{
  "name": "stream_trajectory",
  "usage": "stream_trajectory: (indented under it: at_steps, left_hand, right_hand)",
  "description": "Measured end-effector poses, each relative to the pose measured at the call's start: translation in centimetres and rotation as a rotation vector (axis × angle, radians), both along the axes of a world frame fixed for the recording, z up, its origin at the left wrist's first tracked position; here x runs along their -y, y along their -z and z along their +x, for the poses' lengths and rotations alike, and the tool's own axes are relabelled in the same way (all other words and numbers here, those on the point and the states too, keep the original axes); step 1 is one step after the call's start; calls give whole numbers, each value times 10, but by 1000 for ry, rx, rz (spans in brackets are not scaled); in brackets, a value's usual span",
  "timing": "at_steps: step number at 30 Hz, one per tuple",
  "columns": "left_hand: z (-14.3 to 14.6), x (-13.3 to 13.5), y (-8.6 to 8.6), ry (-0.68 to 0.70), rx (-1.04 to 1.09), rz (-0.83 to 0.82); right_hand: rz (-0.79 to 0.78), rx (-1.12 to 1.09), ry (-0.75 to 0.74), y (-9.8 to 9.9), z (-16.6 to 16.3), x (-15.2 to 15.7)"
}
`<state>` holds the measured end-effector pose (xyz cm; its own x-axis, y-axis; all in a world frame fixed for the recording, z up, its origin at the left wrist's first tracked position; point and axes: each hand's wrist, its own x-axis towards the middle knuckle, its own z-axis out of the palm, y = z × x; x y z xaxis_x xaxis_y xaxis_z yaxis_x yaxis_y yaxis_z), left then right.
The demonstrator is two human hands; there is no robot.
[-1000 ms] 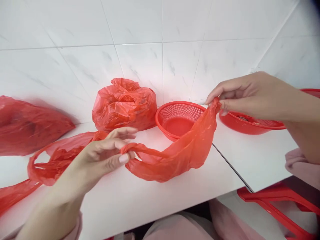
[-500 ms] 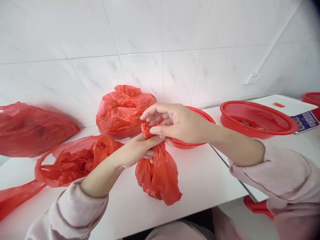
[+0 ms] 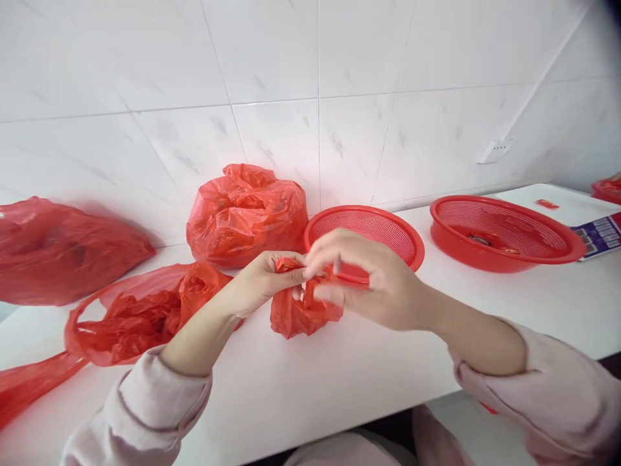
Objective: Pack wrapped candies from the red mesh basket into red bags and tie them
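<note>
My left hand is closed on the gathered neck of a small red plastic bag, its thumb pressed along the top. The bag bunches up over and below the fingers, just above the white table. My right hand arches over the bag from the right, somewhat blurred. Its fingers are bent beside the left thumb, and its own thumb is apart from them in front of the bag. Whether the right fingertips touch the plastic is hard to see. What is inside the bag is hidden.
Behind the hands stand a full red plastic bag and a red mesh basket. Another red basket with small packets is at right. An open red bag and a large red bag lie left. The table meets a tiled wall.
The small bag's body has lifted and bunched up nearer my hands. My right hand has moved down and right, its thumb parting from the bag's top. My left hand keeps its hold.
</note>
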<state>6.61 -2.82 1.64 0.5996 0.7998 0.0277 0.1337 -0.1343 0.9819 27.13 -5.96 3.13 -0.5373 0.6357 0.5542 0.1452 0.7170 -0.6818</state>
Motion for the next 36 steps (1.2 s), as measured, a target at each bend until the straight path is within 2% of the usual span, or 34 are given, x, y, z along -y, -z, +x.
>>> stream_trajectory:
  at_steps: [2,4,7,10,12,15,18,20,23,26,29,32,34,36]
  left_hand:
    - [2,2,1,-36,-84,70]
    - [4,5,5,-97,-176,189]
    - [6,10,14,-251,-329,539]
    - [6,13,22,-385,-361,864]
    - [4,14,25,-390,-337,938]
    - [-6,17,29,-321,-371,871]
    - [-29,26,43,-297,-492,739]
    - [-46,36,58,-327,-531,677]
    - [-60,56,80,-403,-481,556]
    - [-53,72,95,-513,-357,430]
    - [-33,77,99,-570,-150,397]
    - [-19,75,102,-614,72,341]
    - [-18,78,107,-683,215,261]
    - [-24,85,117,-715,307,147]
  right_hand:
    - [-109,-137,85,16,-4,-12]
    - [-326,-185,93,34,-9,-25]
    - [-546,-131,12,55,-14,-36]
    - [-541,-88,-93,58,-17,-35]
    - [-471,-64,-123,54,-17,-29]
    - [-331,58,3,51,-10,-19]
    - [-253,210,170,60,12,-9]
    - [-291,264,241,72,32,-5]
    - [-398,242,318,92,55,-5]
    - [-490,74,345,107,52,-6]
    - [-552,-196,357,116,27,-5]
    - [-549,-472,416,121,8,-3]
    - [-550,-604,475,125,10,-1]
    - [-573,-632,508,130,22,0]
